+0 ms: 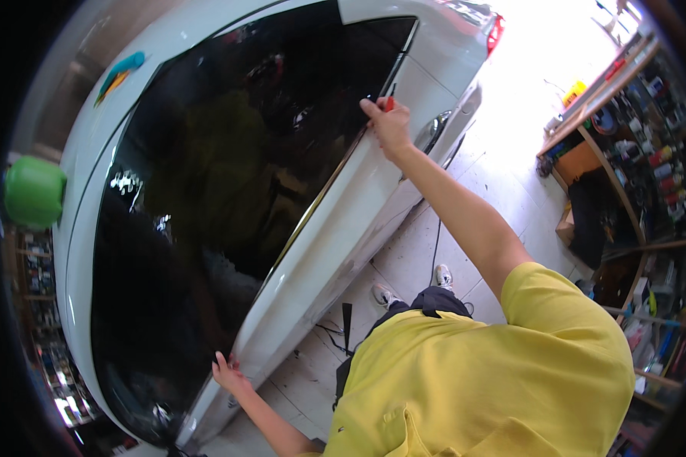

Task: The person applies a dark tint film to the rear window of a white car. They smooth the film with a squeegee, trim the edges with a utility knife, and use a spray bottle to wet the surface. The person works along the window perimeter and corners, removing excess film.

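Observation:
A white car stands before me, its door (343,221) and dark side window (206,152) filling the left half of the view. My right hand (390,131), arm stretched far out, is closed around a small red tool (389,104) with a thin dark tip. It is at the window's lower edge, close to the door handle (437,129); the tool's exact kind is hidden by the fingers. Lower down, my left hand (231,375) rests at the other end of the same edge, fingers apart and touching the trim (282,255).
On the car's roof lie a teal and orange item (120,75) and, farther left, a green container (35,192). Shelves (648,152) crowded with bottles and supplies line the right side. A dark strip (347,327) and cords lie on the tiled floor (503,190) near my shoes.

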Demonstrator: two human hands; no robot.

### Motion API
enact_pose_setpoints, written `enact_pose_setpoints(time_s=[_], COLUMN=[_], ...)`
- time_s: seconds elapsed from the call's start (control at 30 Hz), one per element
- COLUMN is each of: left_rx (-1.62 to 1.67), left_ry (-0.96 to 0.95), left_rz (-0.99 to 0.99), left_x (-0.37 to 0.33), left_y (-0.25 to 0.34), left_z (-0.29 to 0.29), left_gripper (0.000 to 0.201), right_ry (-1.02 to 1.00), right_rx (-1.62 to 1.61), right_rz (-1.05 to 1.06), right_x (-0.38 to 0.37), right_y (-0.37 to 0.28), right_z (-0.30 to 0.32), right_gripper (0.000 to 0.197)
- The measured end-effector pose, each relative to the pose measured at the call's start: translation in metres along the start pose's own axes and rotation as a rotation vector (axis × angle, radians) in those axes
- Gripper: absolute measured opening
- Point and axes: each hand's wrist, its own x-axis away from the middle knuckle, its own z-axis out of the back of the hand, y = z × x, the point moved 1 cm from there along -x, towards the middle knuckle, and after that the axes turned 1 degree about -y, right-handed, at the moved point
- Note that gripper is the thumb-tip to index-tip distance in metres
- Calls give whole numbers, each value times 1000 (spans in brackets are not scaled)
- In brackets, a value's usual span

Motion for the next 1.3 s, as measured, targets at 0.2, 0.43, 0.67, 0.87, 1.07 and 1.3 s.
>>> enact_pose_setpoints(time_s=[0.2,0.43,0.67,0.87,1.07,1.3], left_rx=[13,-55,-99,-42,-93,59], left_ry=[80,127,129,27,109,74], left_rz=[-25,0,-48,-1,-16,2], left_x=[-7,-4,-7,-12,-14,-22], left_y=[-12,-5,-8,-9,0,-4], left_z=[-2,-13,-14,-5,3,6], left_gripper=[33,24,22,22,40,37], right_ry=[-11,-7,47,36,25,-4], right_rx=[140,86,208,336,234,481], right_rz=[-9,21,76,75,234,228], right_x=[-13,-11,-18,-15,-41,-51], right_y=[13,17,23,10,-8,-18], right_z=[14,14,14,22,25,25], right_gripper=[37,35,31,38,34,32])
